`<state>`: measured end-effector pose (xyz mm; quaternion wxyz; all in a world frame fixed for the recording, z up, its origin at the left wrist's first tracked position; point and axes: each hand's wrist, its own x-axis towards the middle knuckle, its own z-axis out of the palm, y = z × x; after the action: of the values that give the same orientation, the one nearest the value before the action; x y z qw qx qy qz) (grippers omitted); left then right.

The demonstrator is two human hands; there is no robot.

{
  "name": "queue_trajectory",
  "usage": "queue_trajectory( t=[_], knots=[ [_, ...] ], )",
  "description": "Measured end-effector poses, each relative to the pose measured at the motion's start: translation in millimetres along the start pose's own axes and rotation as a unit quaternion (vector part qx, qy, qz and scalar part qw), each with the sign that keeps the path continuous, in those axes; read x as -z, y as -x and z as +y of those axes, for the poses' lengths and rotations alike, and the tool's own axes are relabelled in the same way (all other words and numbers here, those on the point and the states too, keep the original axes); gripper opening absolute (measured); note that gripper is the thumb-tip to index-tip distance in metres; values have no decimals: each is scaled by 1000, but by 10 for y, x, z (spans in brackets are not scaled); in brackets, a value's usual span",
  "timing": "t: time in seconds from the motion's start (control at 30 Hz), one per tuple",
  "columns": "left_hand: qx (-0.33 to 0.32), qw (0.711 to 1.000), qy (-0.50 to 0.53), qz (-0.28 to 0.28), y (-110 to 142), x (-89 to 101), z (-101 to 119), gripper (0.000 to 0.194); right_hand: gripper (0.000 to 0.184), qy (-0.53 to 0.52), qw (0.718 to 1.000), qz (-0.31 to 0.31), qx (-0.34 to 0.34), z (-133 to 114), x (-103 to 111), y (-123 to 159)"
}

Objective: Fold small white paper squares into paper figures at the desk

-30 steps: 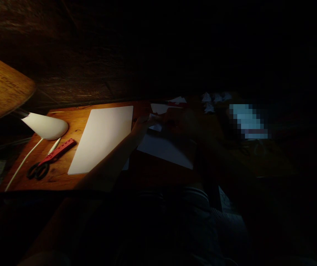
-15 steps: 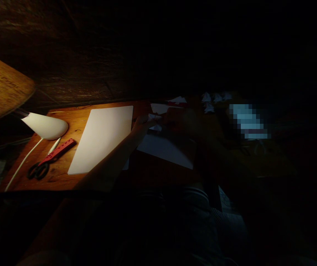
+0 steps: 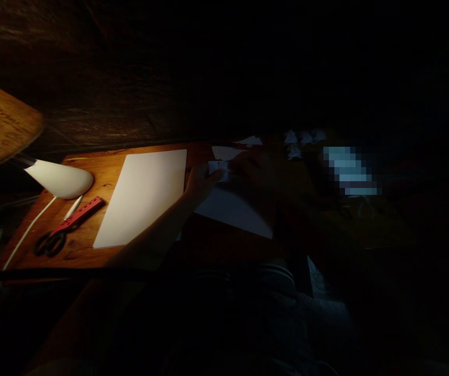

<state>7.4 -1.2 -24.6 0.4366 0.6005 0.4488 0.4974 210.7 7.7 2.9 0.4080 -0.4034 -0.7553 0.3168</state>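
My left hand (image 3: pixel 199 184) pinches a small folded piece of white paper (image 3: pixel 217 167) above the table, its thumb lying across the front. Deep in shadow, my right hand (image 3: pixel 252 169) has its fingers closed at the right edge of the same paper. Beneath both hands lies a white sheet (image 3: pixel 238 211), partly shaded. A larger stack of white paper (image 3: pixel 146 196) sits to the left under the lamp light. Just behind the hands are cut paper pieces (image 3: pixel 228 152), next to something red.
On the left stand a lamp with a wooden shade (image 3: pixel 2 122) and a white base (image 3: pixel 61 177). Scissors (image 3: pixel 52 243) with black handles lie by a red patterned strip (image 3: pixel 79 214). Several folded paper shapes (image 3: pixel 294 151) stand at the back right, near a blurred bright screen (image 3: pixel 352 172).
My right hand has come left from beside the paper to its right edge. The folded paper now looks flatter in my left hand. The view has shifted slightly.
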Motion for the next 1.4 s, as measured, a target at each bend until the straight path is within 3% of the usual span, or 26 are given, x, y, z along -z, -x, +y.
queue_trajectory(
  t=[0.17, 0.57, 0.87, 1.2, 1.4],
  knots=[
    [-20, 1000, -19, -10, 11, -28, 28, 19, 49, -53, 998, -15, -29, -37, -79, 10],
    [-9, 1000, -18, -6, -21, -9, -26, 14, 24, 23, 1000, 1, -17, 66, -120, 1],
    [-3, 1000, 15, 3, -15, -44, -55, 18, 42, -63, 998, -2, -26, -37, -88, -11],
    [30, 999, 45, -7, 3, -24, -37, 20, 51, -83, 995, -28, -47, -76, -64, -5],
    [30, 999, 15, 21, -19, 3, -47, 16, 50, -128, 990, -38, -48, -71, -78, 4]
  ],
)
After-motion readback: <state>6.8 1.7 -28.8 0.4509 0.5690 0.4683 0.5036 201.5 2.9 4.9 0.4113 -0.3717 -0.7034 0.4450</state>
